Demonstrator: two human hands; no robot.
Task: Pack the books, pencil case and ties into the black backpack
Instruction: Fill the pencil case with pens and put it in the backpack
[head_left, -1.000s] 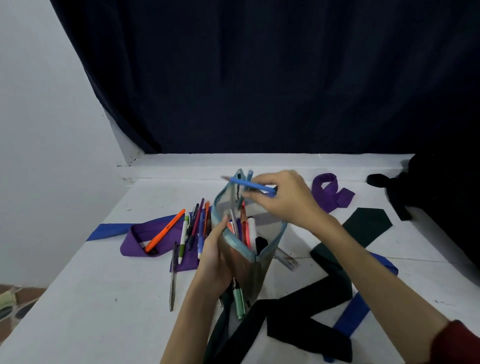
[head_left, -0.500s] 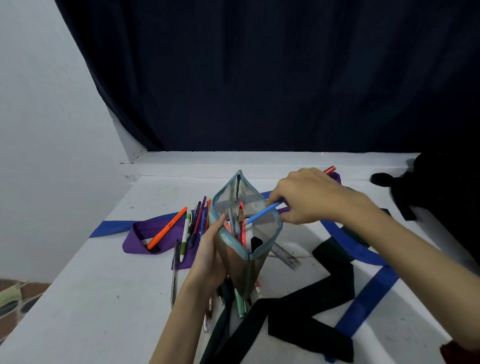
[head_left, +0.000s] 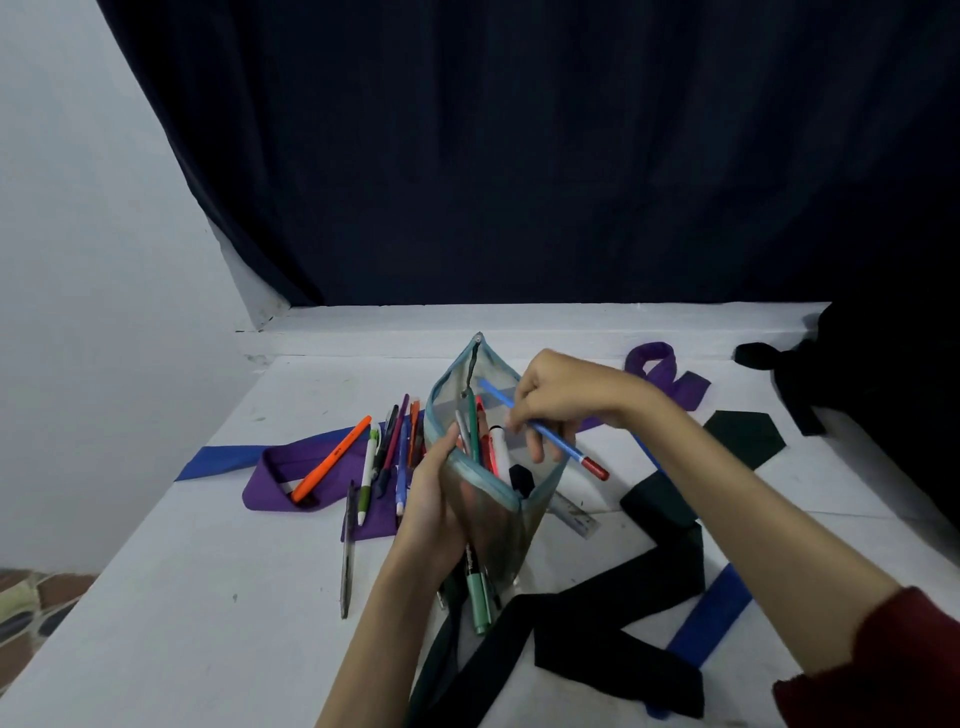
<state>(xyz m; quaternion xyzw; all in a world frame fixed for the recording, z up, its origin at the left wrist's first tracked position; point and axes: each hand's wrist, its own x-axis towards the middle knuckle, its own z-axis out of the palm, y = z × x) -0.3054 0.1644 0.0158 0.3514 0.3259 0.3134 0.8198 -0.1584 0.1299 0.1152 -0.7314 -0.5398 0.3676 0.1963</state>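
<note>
A see-through pencil case (head_left: 498, 514) with a light blue zip rim stands open on the white table (head_left: 171, 597). My left hand (head_left: 434, 499) grips its near left side. My right hand (head_left: 563, 402) pinches a blue pen with a red cap (head_left: 550, 439) over the case's mouth. Several pens stand inside the case. A purple tie (head_left: 275, 467), a blue tie (head_left: 711, 613) and a dark green tie (head_left: 613, 660) lie spread on the table. The black backpack (head_left: 810, 374) sits at the far right, mostly in shadow.
Loose pens, among them an orange one (head_left: 332, 457), lie on the purple tie left of the case. A green marker (head_left: 478, 597) lies under the case, a clear ruler (head_left: 574, 517) to its right. A dark curtain hangs behind the table.
My right hand has turned the blue pen, so its red cap now points down to the right and its other end points over the case's mouth. My left hand still holds the case.
</note>
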